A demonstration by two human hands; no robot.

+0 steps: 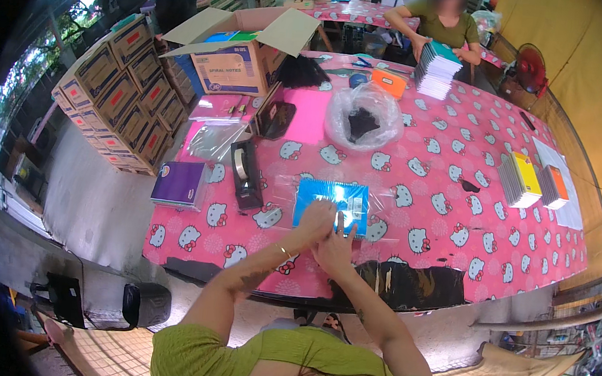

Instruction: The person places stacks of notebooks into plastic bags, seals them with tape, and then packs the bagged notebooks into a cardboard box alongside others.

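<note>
L. hand (pixel 318 217): fingers curled, down on blue spiral notebook (pixel 315 191); can't tell if gripping. R. hand (pixel 334 251): fingers part-spread, extended over notebook's near edge; hold likewise unclear. Notebook flat on pink patterned tablecloth (pixel 452 180), clear plastic film (pixel 383 204) showing approx. both sides. Black tape dispenser (pixel 246 179) to L., purple notebook (pixel 177 183) further L.; clear plastic bag (pixel 389 117) w/ dark contents on far side.

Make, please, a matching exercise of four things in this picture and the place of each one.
Things:
1. blue notebook
2. tape dispenser
3. clear plastic bag
4. red fan

Places:
A. far right, before the yellow sheeting
B. under the left hand and right hand
C. beyond the notebook, around something black
D. left of the notebook

Pairs: 1-B, 2-D, 3-C, 4-A
</note>
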